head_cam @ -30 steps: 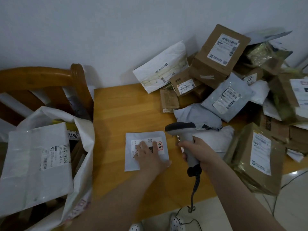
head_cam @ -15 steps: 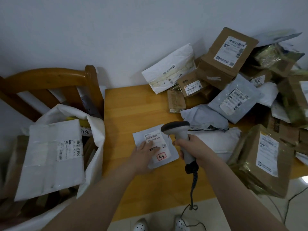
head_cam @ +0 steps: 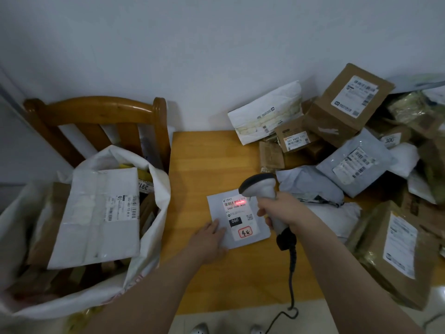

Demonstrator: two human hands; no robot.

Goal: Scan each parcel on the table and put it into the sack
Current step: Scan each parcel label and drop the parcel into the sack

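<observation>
A small flat white parcel lies label-up on the wooden table. My left hand rests flat on its lower left corner with straight fingers. My right hand grips the handle of a grey barcode scanner, whose head hangs over the parcel's top right. A red scan line glows on the label's barcode. The open white sack stands left of the table on a wooden chair, holding a large white parcel and others.
A heap of parcels covers the right of the table: a brown box, a grey mailer, a white mailer, a taped brown parcel. The scanner cable drops over the table's front edge. A white wall lies behind.
The small parcel has been turned so its label reads upright. My left hand slid from the label to the lower left corner. The scanner now throws a red line on the barcode.
</observation>
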